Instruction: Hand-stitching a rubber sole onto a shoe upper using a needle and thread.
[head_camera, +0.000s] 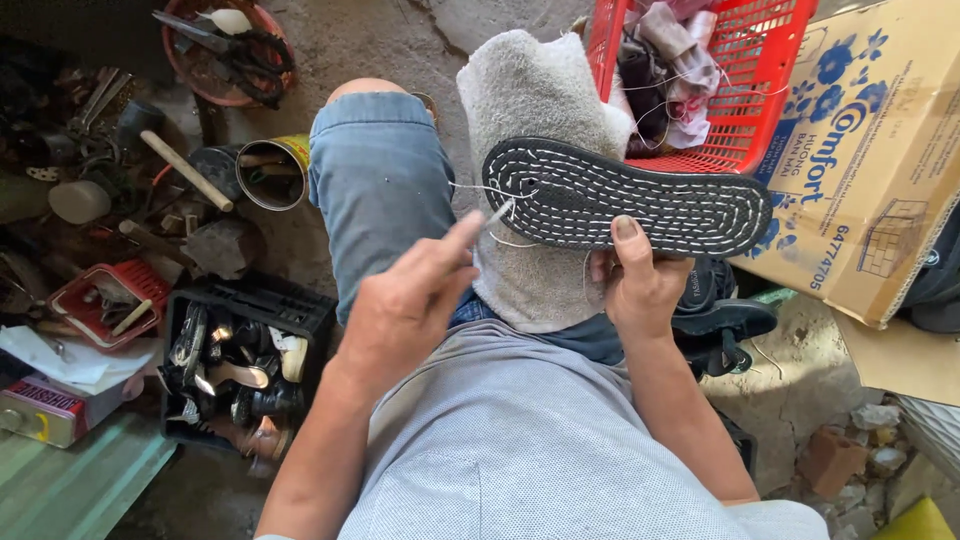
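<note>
A black crate (250, 310) of shoes sits on the floor at the left. The left hand (405, 300) pinches a needle (497, 213) with closed fingers, thread (478, 187) running to the sole (628, 197). The sole lies tread-up on a towel (530, 110) over the knee. The right hand (640, 280) grips its near edge, thumb on the tread. A red basket (745, 90) stands behind.

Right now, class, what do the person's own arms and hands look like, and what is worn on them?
Both arms are bare from the hands up to the bottom edge of the picture; no sleeve shows on either. The left hand and right hand wear no gloves, rings or watch. The right thumbnail looks short and dark at the edge. The grey shirt covers the body only.
</note>
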